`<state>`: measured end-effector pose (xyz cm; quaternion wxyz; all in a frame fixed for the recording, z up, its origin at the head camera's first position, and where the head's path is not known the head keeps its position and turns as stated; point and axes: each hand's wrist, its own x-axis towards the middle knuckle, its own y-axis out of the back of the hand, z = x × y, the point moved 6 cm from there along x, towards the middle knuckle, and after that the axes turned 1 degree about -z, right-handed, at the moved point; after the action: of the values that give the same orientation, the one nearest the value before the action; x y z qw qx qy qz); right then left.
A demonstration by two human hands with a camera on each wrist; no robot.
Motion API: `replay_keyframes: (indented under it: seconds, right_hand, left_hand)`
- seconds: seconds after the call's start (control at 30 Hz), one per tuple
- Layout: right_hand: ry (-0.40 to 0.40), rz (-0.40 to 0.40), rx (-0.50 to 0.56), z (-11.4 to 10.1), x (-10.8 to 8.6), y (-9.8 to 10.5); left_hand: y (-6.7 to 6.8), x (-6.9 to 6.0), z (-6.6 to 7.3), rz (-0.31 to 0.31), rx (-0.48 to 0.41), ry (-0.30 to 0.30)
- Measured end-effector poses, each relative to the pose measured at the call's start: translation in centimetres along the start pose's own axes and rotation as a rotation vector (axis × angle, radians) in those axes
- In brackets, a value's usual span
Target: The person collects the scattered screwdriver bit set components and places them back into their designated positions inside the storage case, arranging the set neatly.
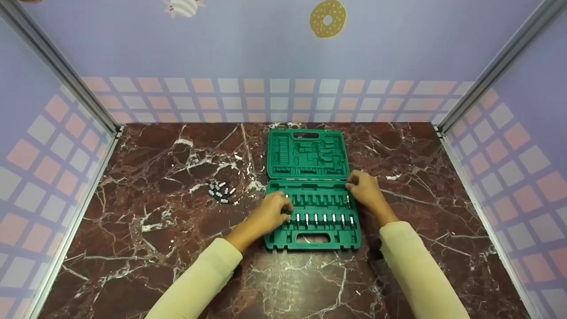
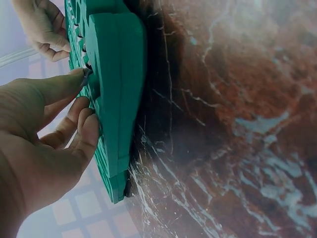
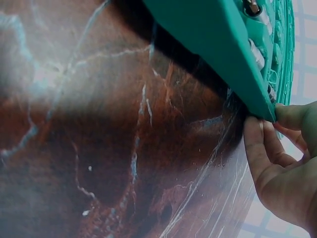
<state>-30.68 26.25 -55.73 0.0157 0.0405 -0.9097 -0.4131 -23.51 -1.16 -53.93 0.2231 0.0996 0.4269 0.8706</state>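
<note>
A green case lies unfolded on the table, its lower half holding a row of metal bits. Over the left side of that half is my left hand; in the left wrist view, the thumb of this hand touches a small metal bit in the case, with the other fingers bent below and apart from the thumb. On the right edge near the hinge, my right hand grips the case. The right wrist view has this hand's thumb and fingers on either side of the case's rim.
A small pile of dark and silver bits lies left of the case on the marbled table. The raised lid has moulded recesses and points toward the back wall. Walls stand at the back and both sides.
</note>
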Motion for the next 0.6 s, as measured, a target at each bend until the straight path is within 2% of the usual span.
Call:
replay_keyframes:
  seconds: [0.27, 0.47, 0.6]
  right_hand:
    - [-0.002, 0.003, 0.005, 0.00, 0.15, -0.08]
    - [-0.011, -0.011, -0.006, 0.00, 0.05, -0.09]
    - [-0.017, -0.011, -0.011, 0.12, 0.07, -0.01]
  left_hand:
    - [0.13, 0.58, -0.29, -0.007, -0.017, 0.015]
    - [0.20, 0.67, -0.44, 0.047, -0.026, -0.013]
    - [0.21, 0.82, -0.54, 0.064, -0.042, 0.007]
